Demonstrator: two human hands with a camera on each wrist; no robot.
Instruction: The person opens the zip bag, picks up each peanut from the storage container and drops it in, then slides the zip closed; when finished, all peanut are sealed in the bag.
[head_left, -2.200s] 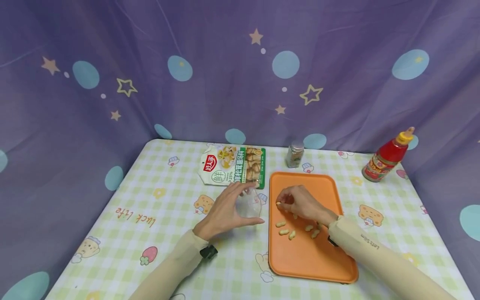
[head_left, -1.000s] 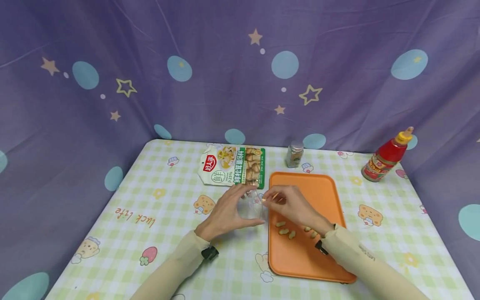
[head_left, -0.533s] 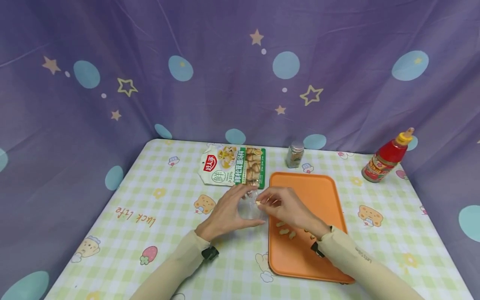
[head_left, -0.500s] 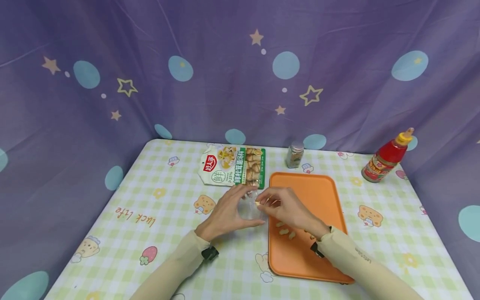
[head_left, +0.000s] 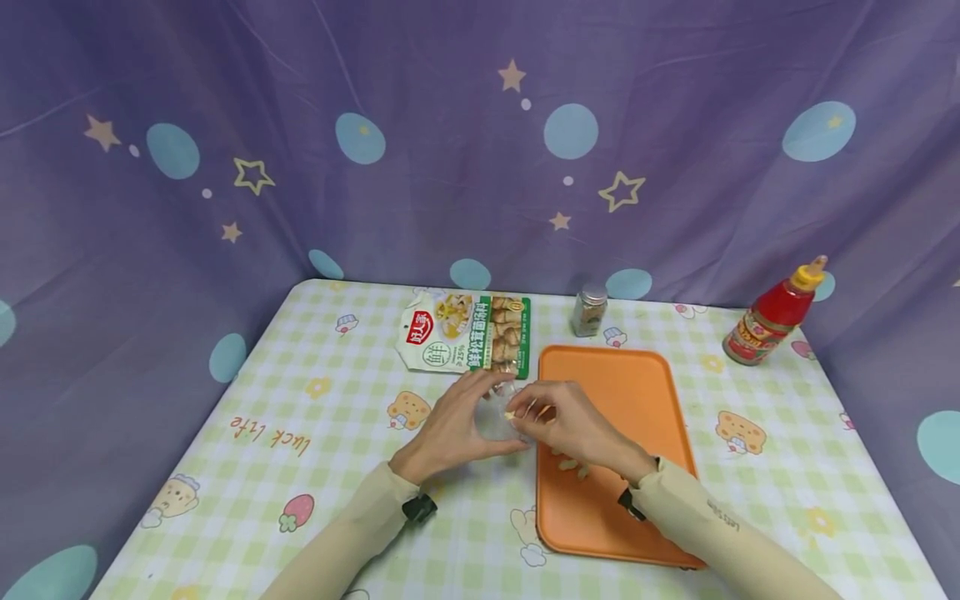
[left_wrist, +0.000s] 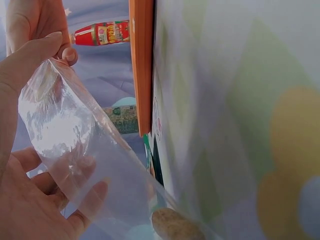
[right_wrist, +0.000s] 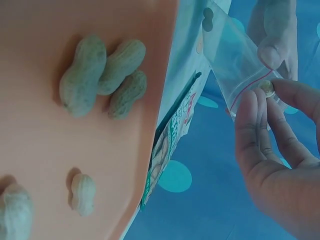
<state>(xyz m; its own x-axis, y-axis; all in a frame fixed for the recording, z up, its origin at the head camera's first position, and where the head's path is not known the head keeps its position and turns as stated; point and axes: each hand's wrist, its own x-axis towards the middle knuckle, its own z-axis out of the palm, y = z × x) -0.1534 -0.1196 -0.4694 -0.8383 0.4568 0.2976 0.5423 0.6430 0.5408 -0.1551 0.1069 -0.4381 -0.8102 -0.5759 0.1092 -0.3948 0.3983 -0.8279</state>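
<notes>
- Peanut point(right_wrist: 266, 88): pinched between thumb and fingertips of your right grip point(head_left: 566, 421), at the mouth of the clear bag point(left_wrist: 55, 125); whether inside it, cannot tell.
- Your left grip point(head_left: 446, 429): thumb and fingers spread well apart, curved, holding the bag near its mouth.
- Beside you: loose peanuts point(right_wrist: 82, 75) on the orange tray point(head_left: 577, 517), on the desk point(head_left: 352, 433).
</notes>
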